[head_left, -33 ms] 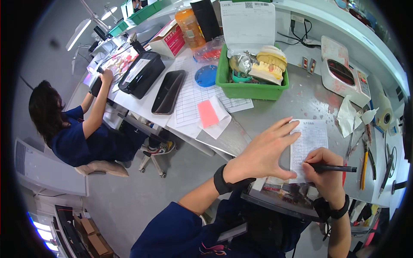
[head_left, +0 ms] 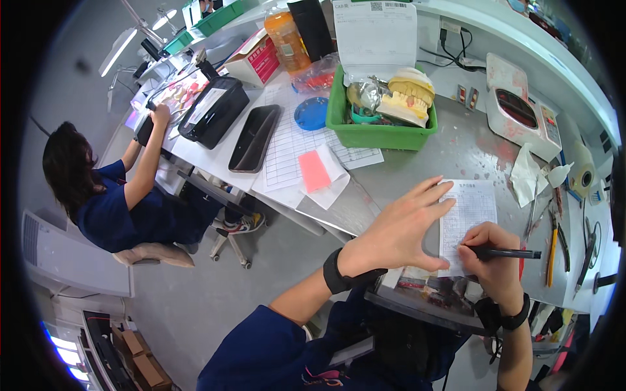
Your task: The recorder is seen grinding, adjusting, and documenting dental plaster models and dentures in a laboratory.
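Observation:
A small printed form (head_left: pixel 468 205) with a filled-in grid lies flat on the metal bench top in front of me. My left hand (head_left: pixel 401 228) is spread at its left edge, fingertips and thumb resting on the paper. Pinched in my right hand (head_left: pixel 492 260) is a black pen (head_left: pixel 512 253), its barrel pointing right and its tip down at the form's lower part. My right fingers partly hide the tip. Beyond the form stands a green bin (head_left: pixel 385 138) with a dental model (head_left: pixel 405 107) of cream teeth on a yellowish plaster base, beside crumpled clear plastic.
Pliers (head_left: pixel 553 251) and other hand tools lie to the right, near a white device (head_left: pixel 521 124) and crumpled tissue (head_left: pixel 527 176). A pink wax sheet (head_left: pixel 315 172), blue lid (head_left: pixel 312 114) and black tray (head_left: pixel 255 139) sit left. An open drawer (head_left: pixel 424 293) is below my hands; a co-worker (head_left: pixel 124 195) sits far left.

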Available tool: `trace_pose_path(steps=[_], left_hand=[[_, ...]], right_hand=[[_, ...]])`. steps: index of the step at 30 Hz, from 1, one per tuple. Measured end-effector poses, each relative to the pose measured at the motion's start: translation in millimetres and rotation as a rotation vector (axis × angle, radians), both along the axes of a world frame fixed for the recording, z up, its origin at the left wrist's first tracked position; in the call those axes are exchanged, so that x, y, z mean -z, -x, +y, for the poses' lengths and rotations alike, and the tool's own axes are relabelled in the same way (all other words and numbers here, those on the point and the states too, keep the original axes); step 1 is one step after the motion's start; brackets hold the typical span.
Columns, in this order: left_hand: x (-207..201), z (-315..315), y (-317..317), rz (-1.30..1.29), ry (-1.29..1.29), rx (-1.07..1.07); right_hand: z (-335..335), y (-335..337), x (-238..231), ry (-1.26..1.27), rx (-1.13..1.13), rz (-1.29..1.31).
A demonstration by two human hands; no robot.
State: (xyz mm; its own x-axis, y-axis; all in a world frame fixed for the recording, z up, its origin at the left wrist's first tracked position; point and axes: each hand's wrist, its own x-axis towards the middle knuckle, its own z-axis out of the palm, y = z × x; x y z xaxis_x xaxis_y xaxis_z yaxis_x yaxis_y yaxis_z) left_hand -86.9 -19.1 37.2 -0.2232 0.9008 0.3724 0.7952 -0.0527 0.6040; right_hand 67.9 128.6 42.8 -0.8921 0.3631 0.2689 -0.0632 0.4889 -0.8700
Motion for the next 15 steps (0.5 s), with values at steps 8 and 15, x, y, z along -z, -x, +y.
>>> trace_pose_path(steps=[8, 15], left_hand=[[5.2, 4.7, 3.6, 0.106, -0.061, 0.006], [4.9, 6.0, 4.1, 0.102, -0.025, -0.052]], right_hand=[[3.9, -3.6, -5.8, 0.033, -0.032, -0.055], [10.1, 1.0, 5.7, 0.051, -0.022, -0.005]])
